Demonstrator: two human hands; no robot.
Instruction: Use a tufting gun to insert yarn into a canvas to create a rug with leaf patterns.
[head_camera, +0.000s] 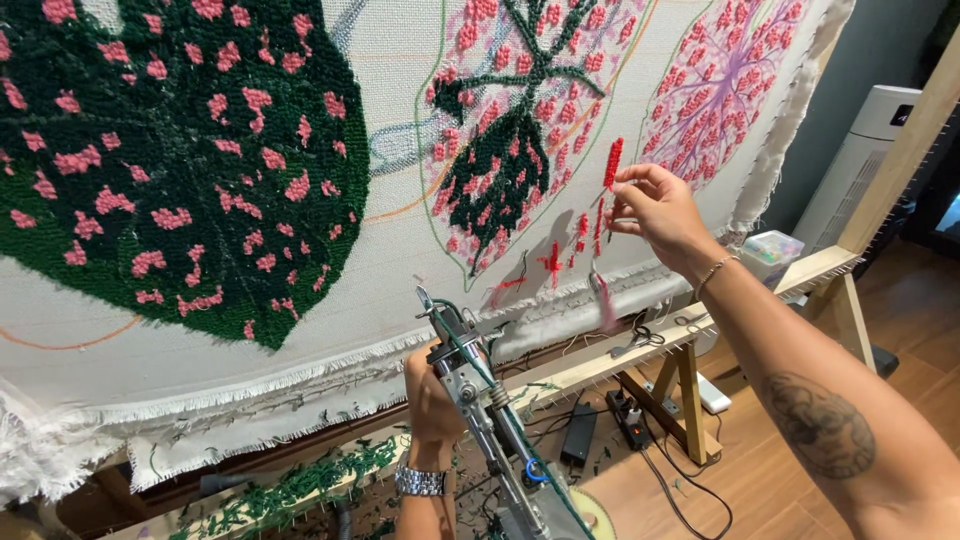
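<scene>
Your left hand (432, 400) is clamped on the tufting gun (480, 400); your right hand (655, 205) pinches red yarn (612, 165) against the cloth (400, 230)

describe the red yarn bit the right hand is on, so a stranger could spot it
Start at the big cloth stretched on the wooden frame, tufted with dark green leaves. By the lower edge of the middle leaf, the right hand pinches a short upright red tufted strip. It is solid bright red; neighbouring tufts are pink or green.
</scene>
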